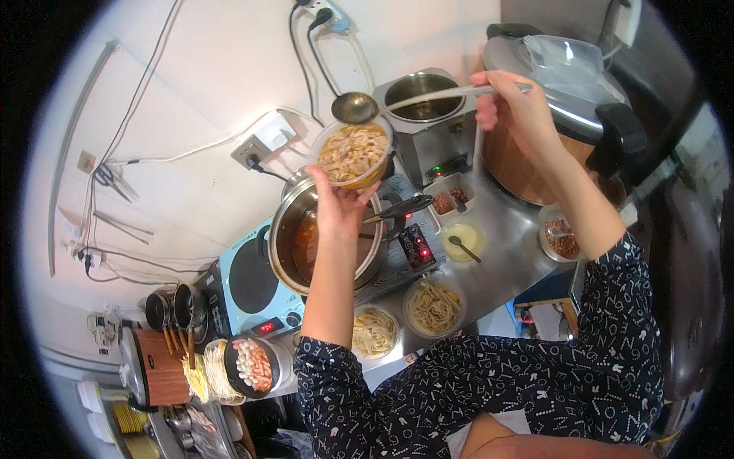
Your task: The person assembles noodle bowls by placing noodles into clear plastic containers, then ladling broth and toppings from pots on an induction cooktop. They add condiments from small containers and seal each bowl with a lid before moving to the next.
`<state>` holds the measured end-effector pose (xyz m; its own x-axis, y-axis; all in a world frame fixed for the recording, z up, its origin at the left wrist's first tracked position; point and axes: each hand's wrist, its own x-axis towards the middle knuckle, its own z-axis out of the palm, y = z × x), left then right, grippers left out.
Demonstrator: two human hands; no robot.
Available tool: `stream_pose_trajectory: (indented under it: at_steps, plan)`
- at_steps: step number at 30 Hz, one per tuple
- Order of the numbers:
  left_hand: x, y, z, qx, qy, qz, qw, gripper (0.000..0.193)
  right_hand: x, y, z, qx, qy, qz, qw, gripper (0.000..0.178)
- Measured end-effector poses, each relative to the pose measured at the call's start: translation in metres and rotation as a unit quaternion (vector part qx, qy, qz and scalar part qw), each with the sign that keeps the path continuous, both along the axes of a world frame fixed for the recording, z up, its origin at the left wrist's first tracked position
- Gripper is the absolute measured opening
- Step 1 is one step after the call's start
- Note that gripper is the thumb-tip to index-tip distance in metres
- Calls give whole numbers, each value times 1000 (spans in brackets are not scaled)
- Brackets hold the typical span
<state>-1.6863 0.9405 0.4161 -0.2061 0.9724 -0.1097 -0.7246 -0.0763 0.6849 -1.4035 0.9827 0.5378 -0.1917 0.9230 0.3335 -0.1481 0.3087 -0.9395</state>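
My left hand [340,205] holds up a round clear plastic bowl [353,155] from below, tilted toward me, full of pale chopped pieces in yellowish liquid. Out to the right, my right hand [514,107] is closed round the long pale handle of a ladle [355,108]. The ladle's metal head hangs at the bowl's far rim; whether they touch I cannot tell. Beneath my left hand stands a steel pot [284,258] of reddish-brown broth, with a black-handled utensil [409,206] resting in it. Behind the ladle handle is a square steel cooker [430,96] with a round well.
Two bowls of noodles [436,307] [375,332] sit at the near counter edge. Close by are a yellowish sauce bowl [463,243], a peanut tub [562,241] and a large lidded pot [527,157]. Left lie a blue cooktop [254,275] and a plate of sausages [254,366]. Cords hang along the wall.
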Motion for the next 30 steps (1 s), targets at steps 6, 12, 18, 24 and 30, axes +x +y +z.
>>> stream_pose_trajectory:
  at_steps: [6, 12, 18, 24, 30]
  plan:
    - [-9, -26, 0, 17, 33, 19, 999, 92, 10, 75, -49, 23, -1, -27, 999, 25]
    - [-27, -74, 2, 13, 6, 44, 999, 91, -4, 133, -108, 346, -323, -133, 871, 23]
    - [-47, -123, 2, 29, -27, 88, 995, 93, -5, 146, -131, 327, -365, -113, 864, 22]
    - [-60, -169, 6, 41, -85, 135, 986, 91, 24, 128, -195, 122, -252, -215, 936, 29]
    - [-58, -203, 4, 52, -82, 192, 976, 91, 34, 147, -297, -360, -147, -133, 912, 35]
